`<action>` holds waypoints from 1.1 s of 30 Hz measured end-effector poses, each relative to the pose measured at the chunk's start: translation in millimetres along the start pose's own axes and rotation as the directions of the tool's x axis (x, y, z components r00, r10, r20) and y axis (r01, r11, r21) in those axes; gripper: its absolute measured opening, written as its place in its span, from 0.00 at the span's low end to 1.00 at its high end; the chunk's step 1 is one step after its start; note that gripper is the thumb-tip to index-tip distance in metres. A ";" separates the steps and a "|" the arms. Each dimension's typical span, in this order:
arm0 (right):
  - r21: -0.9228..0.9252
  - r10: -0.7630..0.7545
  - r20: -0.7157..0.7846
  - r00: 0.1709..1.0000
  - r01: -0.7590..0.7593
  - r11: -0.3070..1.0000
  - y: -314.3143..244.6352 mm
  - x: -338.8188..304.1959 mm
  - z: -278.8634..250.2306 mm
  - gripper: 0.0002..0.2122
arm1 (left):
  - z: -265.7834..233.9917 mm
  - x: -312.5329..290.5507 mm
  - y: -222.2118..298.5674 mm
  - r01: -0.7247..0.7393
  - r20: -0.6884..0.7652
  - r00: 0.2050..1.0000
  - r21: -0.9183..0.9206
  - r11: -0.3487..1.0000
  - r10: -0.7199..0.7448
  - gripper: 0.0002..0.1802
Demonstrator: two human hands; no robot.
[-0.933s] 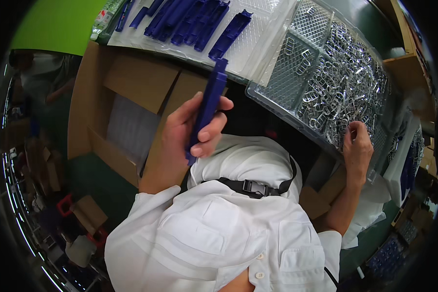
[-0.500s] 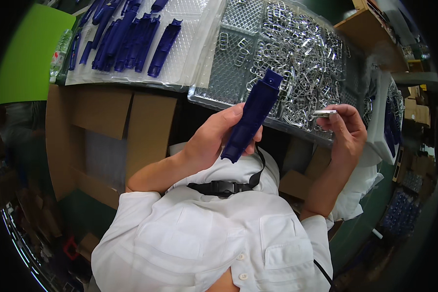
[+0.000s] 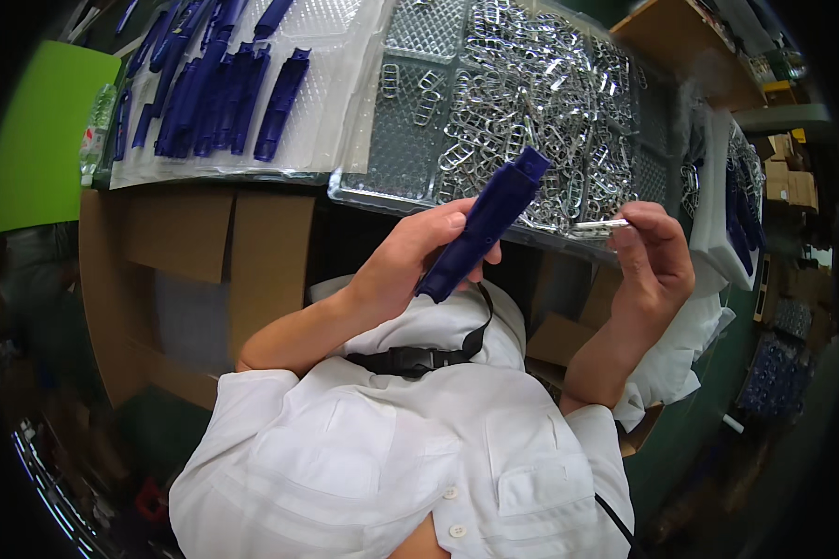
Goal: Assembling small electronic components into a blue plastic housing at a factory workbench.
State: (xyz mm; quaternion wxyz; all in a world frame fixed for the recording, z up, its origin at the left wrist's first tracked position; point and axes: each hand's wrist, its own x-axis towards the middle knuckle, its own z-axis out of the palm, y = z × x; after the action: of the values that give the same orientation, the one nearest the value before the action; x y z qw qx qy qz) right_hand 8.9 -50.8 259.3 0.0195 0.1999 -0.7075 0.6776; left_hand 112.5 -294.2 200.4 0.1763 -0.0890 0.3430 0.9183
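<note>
My left hand point(image 3: 419, 244) is wrapped around a long dark blue plastic housing point(image 3: 485, 224), tilted with its far end up to the right. Between the thumb and fingers of my right hand point(image 3: 653, 256) is a small shiny metal clip point(image 3: 598, 225), pointing left toward the housing but apart from it. Just beyond both hands stands a clear plastic tray point(image 3: 387, 191) with a heap of loose metal clips point(image 3: 531, 112) in it. Several more blue housings point(image 3: 280, 104) lie on a white sheet at the far left.
A green board point(image 3: 47, 140) and a clear bottle point(image 3: 96, 130) are at the left. Below the table edge stands an open cardboard box point(image 3: 270, 279). To the right is a white foam container point(image 3: 718, 224) with blue parts and clips.
My right hand has brought the metal clip slightly left, closer to the housing. The housing has tilted further to the right in my left hand. The tray and table have shifted left in view.
</note>
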 end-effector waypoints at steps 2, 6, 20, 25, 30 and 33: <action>0.020 0.031 -0.044 0.999 -0.030 0.999 3.5 -3.6 -6.6 0.07 | 0.9 -9.9 4.0 -0.210 -0.028 0.974 0.248 0.946 0.224 0.31; -0.142 0.057 -0.075 0.996 -0.067 0.988 22.1 -17.2 -41.0 0.06 | -41.9 -50.4 42.1 -0.360 -0.241 0.790 0.562 0.744 0.564 0.32; -0.278 0.107 -0.168 0.980 -0.151 0.949 42.1 -9.8 -28.5 0.05 | -291.9 -134.5 251.0 0.652 0.095 0.002 0.755 -0.073 0.996 0.26; -0.311 0.124 -0.154 0.980 -0.168 0.935 50.4 -15.7 -40.8 0.05 | -305.3 -121.3 266.1 0.550 0.178 0.131 0.805 -0.221 0.975 0.25; -0.307 0.135 -0.154 0.979 -0.177 0.935 52.8 -18.3 -35.4 0.07 | -266.3 -116.3 244.7 0.452 0.358 0.172 0.799 -0.396 0.918 0.24; -0.331 0.158 -0.109 0.981 -0.186 0.925 61.8 -11.8 -43.1 0.07 | -271.9 -108.2 234.5 0.282 0.216 0.353 0.903 -0.323 0.911 0.17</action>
State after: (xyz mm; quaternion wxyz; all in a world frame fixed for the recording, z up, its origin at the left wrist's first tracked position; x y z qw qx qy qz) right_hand -9.8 -6.0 200.5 0.0223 0.1035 -0.8272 0.5519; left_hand 133.6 -667.2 168.0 -0.3634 -0.1601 0.9040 0.1583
